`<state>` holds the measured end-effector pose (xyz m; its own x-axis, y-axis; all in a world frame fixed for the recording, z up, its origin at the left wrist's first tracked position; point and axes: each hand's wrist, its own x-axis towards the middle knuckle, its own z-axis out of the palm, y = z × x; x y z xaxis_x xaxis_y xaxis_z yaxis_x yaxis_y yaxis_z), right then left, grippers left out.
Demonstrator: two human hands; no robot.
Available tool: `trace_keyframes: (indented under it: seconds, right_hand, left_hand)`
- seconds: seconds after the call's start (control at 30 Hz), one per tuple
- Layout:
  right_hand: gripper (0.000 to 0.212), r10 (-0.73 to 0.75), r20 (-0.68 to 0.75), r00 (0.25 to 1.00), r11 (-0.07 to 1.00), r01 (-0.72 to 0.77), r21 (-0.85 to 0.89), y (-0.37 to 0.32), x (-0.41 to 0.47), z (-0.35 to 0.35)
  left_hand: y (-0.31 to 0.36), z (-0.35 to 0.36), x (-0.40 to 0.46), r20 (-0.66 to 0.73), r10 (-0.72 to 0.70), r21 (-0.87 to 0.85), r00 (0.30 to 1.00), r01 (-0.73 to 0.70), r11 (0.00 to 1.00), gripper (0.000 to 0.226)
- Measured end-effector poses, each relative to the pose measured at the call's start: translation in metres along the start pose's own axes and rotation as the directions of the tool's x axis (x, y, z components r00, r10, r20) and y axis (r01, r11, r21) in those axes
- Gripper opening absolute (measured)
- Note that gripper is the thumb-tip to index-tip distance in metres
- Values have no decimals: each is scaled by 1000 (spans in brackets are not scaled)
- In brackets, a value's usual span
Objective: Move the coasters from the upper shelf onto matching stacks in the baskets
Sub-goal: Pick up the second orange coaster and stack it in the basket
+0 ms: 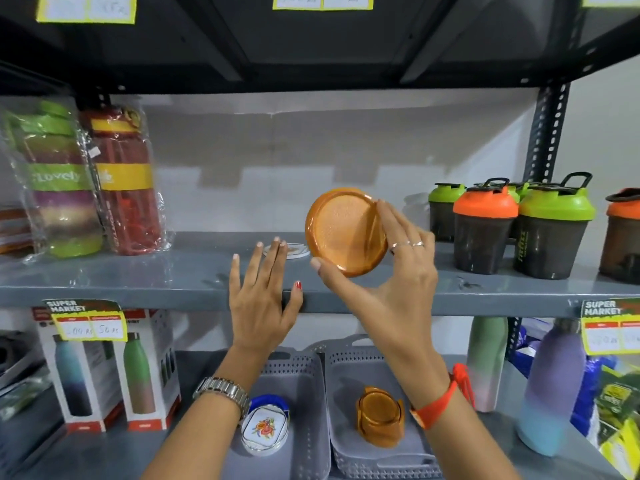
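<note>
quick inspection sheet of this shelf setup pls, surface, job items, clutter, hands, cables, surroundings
surface: grey upper shelf, with a lower shelf below it.
job's things: orange coaster lifted off the shelf; white coaster lying flat on the upper shelf; left basket holds a floral white stack, right basket holds an orange stack.
clutter: wrapped bottles at left, shaker bottles at right, boxed bottles below.
hands: right hand pinches the orange coaster; left hand open, fingertips at the white coaster.
cables: nothing seen.
surroundings: price tags on shelf edges, pale wall behind.
</note>
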<state>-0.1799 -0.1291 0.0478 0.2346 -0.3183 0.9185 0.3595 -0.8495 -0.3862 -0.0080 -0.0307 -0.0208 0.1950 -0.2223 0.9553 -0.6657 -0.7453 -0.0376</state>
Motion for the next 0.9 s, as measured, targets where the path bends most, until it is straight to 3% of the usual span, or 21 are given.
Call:
trace_keyframes:
  seconds: [0.1,0.27,0.4,0.47,0.57,0.63,0.7,0.9]
  right_hand:
    - [89,-29,21,999,996,27,87,12,-40,-1]
    - [89,-58,111,992,997,52,57,55,-113,-2]
    - [85,112,317,942,993,-93,-75,108,-150,8]
    - [84,290,400,870,952,-220,-212,135,-158,16]
    - [83,587,435,683,803,-419,-424,175,-164,29]
    - [83,709,435,555,701,-484,-524,197,-168,37]
    - [70,787,409,462,614,-524,-590,215,-174,43]
    - [66,871,325,370,471,-436,-767,246,-183,58]
  left_hand:
    - [-1,1,0,-11,19,8,1000,-18,1000,59]
    - [0,-1,1,-42,7,0,999,-7,1000,58]
    - [1,1,0,-75,18,16,997,-17,1000,56]
    - [1,3,-1,-76,21,23,997,-19,1000,56]
    - [0,5,-3,-69,32,27,997,-30,999,58]
    - [-1,7,-4,-70,32,30,997,-30,999,59]
    - [-2,8,-3,-81,32,35,996,-29,999,60]
    - [-3,12,-4,-123,42,52,992,-36,998,61]
